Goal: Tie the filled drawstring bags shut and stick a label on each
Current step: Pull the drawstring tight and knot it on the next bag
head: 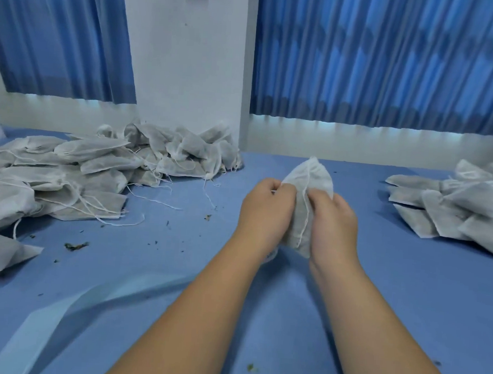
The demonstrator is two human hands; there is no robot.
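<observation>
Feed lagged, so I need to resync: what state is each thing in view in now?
held bag: filled, gripped between both hands, string down its front; knot not visible.
left hand: fingers curled, pinching the held bag's edge.
right hand: fingers curled round the held bag.
left pile: bags heaped, strings trailing loose.
right pile: bags stacked flatter; labels cannot be told.
curtains: drawn shut.

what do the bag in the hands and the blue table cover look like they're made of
The bag seems thin nonwoven fabric, matte off-white; darker filling shows faintly through, and it creases softly where the left hand and right hand grip it. The drawstring: thin white thread, possibly cotton. The table cover: matte blue cloth with soft folds; weave too fine to tell.
</observation>
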